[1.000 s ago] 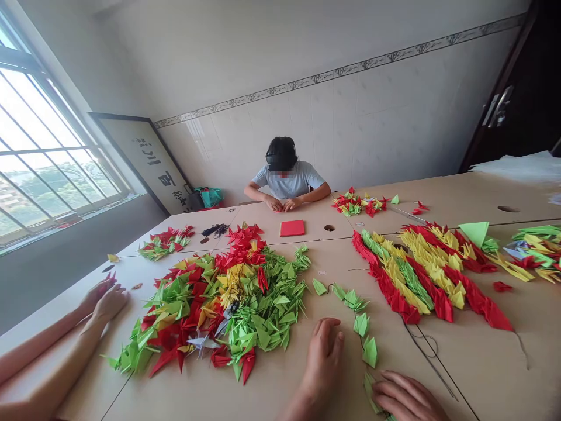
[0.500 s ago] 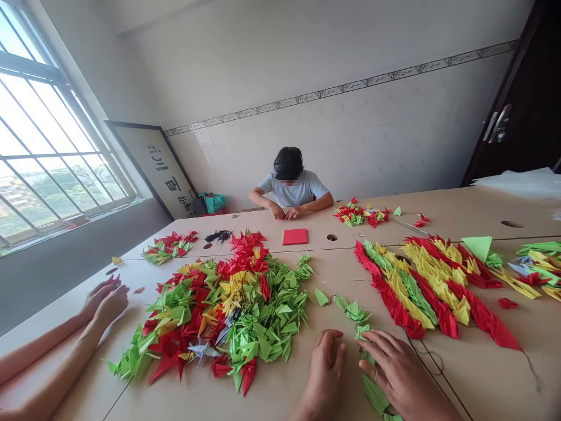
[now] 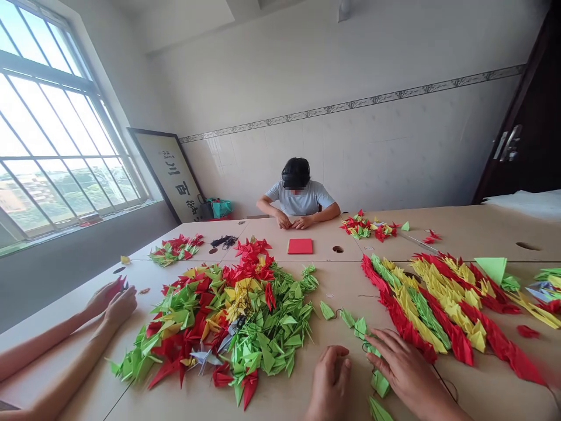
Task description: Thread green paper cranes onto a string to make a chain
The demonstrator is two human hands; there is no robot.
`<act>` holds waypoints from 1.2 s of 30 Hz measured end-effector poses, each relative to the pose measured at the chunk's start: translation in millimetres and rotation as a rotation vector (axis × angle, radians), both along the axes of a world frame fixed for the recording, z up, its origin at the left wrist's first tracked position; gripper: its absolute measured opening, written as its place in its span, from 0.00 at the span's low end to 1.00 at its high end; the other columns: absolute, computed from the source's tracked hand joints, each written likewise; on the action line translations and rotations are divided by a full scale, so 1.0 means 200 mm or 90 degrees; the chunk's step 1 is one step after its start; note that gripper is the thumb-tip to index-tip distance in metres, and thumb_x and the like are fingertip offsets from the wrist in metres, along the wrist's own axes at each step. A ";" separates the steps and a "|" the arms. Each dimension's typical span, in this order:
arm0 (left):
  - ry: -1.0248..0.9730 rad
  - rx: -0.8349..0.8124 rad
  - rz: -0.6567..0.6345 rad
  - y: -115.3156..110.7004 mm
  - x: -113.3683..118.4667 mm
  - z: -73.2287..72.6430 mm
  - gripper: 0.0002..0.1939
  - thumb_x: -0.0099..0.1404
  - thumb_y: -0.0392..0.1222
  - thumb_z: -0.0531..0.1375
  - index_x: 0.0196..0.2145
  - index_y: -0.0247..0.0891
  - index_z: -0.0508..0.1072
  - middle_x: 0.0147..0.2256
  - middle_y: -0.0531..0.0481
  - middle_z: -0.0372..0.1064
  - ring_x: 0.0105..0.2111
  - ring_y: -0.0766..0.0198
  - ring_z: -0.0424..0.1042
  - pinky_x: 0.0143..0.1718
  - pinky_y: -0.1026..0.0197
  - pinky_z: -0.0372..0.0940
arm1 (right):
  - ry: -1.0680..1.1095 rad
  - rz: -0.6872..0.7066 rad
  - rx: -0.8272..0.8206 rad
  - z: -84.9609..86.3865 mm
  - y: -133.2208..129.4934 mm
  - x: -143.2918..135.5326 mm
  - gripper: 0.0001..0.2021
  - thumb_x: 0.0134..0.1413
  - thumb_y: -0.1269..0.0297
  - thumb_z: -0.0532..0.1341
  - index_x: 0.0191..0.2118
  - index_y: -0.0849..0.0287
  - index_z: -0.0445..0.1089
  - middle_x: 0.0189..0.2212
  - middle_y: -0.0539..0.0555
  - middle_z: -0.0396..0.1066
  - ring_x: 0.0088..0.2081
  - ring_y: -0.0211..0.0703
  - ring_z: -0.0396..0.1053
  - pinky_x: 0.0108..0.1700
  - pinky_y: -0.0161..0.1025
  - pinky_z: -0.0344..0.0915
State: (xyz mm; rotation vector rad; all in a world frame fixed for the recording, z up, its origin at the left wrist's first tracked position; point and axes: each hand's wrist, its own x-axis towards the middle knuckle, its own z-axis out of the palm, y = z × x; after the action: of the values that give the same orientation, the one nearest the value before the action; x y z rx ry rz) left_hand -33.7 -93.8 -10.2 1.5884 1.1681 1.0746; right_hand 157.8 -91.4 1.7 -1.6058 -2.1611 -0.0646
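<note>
My left hand [image 3: 329, 380] rests on the table with its fingers curled, and nothing shows between them. To its right, my right hand [image 3: 401, 368] is spread, its fingertips touching a thread of green folded paper pieces [image 3: 380, 383]. This loose line runs from a green piece [image 3: 326, 310] down to the bottom edge. A large heap of green, red and yellow folded paper [image 3: 267, 333] lies left of my hands. Beyond my right hand are dense diagonal strings of red, yellow and green paper [image 3: 405, 304].
Across the table [image 3: 245, 231] a person [image 3: 298, 196] bends over their hands, near a red paper stack [image 3: 300, 246]. Another person's hands [image 3: 114, 301] hold something at the left. Black thread [image 3: 224, 241] and a mixed paper pile [image 3: 372, 227] lie farther back.
The view has tilted up slightly, so the table things sit lower and a little to the right. The lower green pieces under my right hand are now more spread apart.
</note>
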 end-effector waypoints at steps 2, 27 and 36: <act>-0.012 -0.002 -0.002 0.00 0.00 -0.02 0.13 0.62 0.48 0.52 0.35 0.36 0.70 0.33 0.46 0.70 0.33 0.60 0.67 0.36 0.61 0.63 | 0.001 -0.004 -0.001 -0.02 0.01 0.01 0.18 0.55 0.51 0.54 0.45 0.54 0.72 0.44 0.56 0.73 0.48 0.52 0.68 0.47 0.49 0.67; 0.051 0.031 -0.032 0.06 0.01 -0.07 0.13 0.59 0.43 0.51 0.34 0.33 0.71 0.33 0.39 0.72 0.33 0.57 0.68 0.34 0.59 0.61 | -0.116 -0.035 0.006 -0.02 0.20 -0.15 0.14 0.54 0.53 0.56 0.37 0.52 0.75 0.43 0.57 0.74 0.49 0.59 0.65 0.45 0.55 0.62; 0.017 0.004 0.004 0.07 0.02 -0.09 0.10 0.55 0.29 0.51 0.32 0.33 0.71 0.32 0.42 0.72 0.33 0.59 0.68 0.35 0.61 0.60 | -0.122 -0.027 -0.071 0.04 0.34 -0.32 0.13 0.55 0.61 0.53 0.42 0.49 0.72 0.48 0.56 0.71 0.54 0.57 0.60 0.49 0.58 0.56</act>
State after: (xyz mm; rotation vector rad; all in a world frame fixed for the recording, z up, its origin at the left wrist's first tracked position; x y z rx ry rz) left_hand -30.2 -80.3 -27.5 1.6100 1.1884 1.0652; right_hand 93.3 -23.7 10.1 -1.7731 -2.3095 -0.1178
